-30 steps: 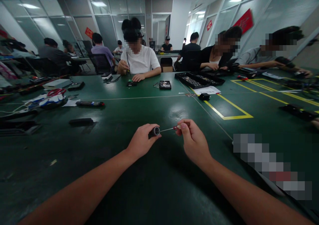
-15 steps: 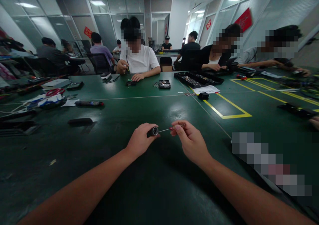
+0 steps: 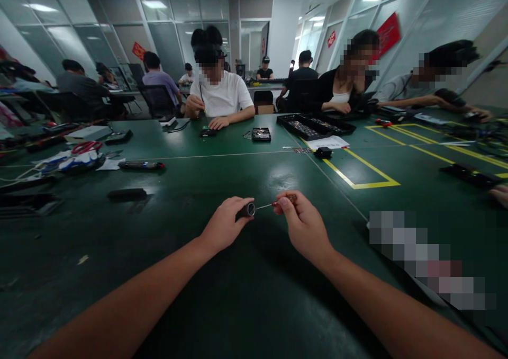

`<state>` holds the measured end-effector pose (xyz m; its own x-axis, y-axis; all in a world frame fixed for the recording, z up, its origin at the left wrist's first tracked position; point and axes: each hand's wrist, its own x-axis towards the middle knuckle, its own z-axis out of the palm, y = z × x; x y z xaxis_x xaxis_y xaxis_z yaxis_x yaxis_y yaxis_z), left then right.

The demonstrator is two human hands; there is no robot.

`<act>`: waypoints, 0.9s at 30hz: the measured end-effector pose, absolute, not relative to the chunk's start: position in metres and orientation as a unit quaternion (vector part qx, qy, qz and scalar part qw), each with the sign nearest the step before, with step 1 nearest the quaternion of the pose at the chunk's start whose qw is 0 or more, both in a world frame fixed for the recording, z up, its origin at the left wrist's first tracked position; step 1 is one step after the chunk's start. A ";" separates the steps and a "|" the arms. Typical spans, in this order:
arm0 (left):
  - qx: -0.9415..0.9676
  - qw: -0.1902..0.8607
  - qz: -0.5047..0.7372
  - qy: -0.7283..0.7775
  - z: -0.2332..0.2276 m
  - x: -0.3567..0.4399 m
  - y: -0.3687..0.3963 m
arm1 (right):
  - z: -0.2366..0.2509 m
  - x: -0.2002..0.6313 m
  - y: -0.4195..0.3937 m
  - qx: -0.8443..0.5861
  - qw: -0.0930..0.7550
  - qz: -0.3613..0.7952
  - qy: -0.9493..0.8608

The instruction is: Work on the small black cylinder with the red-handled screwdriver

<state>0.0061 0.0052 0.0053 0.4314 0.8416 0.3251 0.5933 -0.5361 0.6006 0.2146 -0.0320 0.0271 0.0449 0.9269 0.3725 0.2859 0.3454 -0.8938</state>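
My left hand (image 3: 224, 222) is closed around a black cylindrical part (image 3: 248, 209), whose round, ringed end faces right and toward me. In my right hand (image 3: 300, 221) is a screwdriver (image 3: 274, 204) with a reddish handle, pinched between thumb and fingers. Its thin metal shaft points left and meets the round end of the cylinder. Whether the tip sits inside or only touches the rim is too small to tell. Both hands are held above the green table (image 3: 222, 306), and my fingers cover much of the cylinder and the handle.
Left on the table lie a black bar (image 3: 127, 194), a dark pen-like tool (image 3: 142, 165) and red-handled scissors (image 3: 86, 147). Ahead are a small black box (image 3: 323, 152) and a black parts tray (image 3: 315, 126). A co-worker (image 3: 221, 91) sits opposite; a blurred-out flat item (image 3: 420, 258) lies right.
The cylinder's end has turned slightly and shifted a little right in my left hand. The screwdriver has moved slightly right with its shaft still at the cylinder.
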 end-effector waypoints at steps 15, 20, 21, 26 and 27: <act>0.815 0.205 0.304 0.449 0.004 0.005 0.006 | 0.038 0.219 -0.041 -0.486 0.546 0.206 -0.650; 0.817 0.205 0.305 0.445 0.004 0.005 0.006 | 0.037 0.217 -0.040 -0.491 0.518 0.203 -0.670; 0.816 0.206 0.304 0.446 0.004 0.005 0.006 | 0.037 0.217 -0.040 -0.495 0.516 0.200 -0.670; 0.814 0.212 0.297 0.452 0.006 0.005 0.005 | 0.040 0.216 -0.039 -0.508 0.514 0.188 -0.665; 0.813 0.214 0.295 0.454 0.007 0.005 0.005 | 0.041 0.217 -0.039 -0.511 0.513 0.187 -0.664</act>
<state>0.0049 0.0048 0.0067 0.4144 0.8641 0.2859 0.6116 -0.4970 0.6156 0.2168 -0.0385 0.0407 0.0491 0.8697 0.4910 0.4866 0.4085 -0.7722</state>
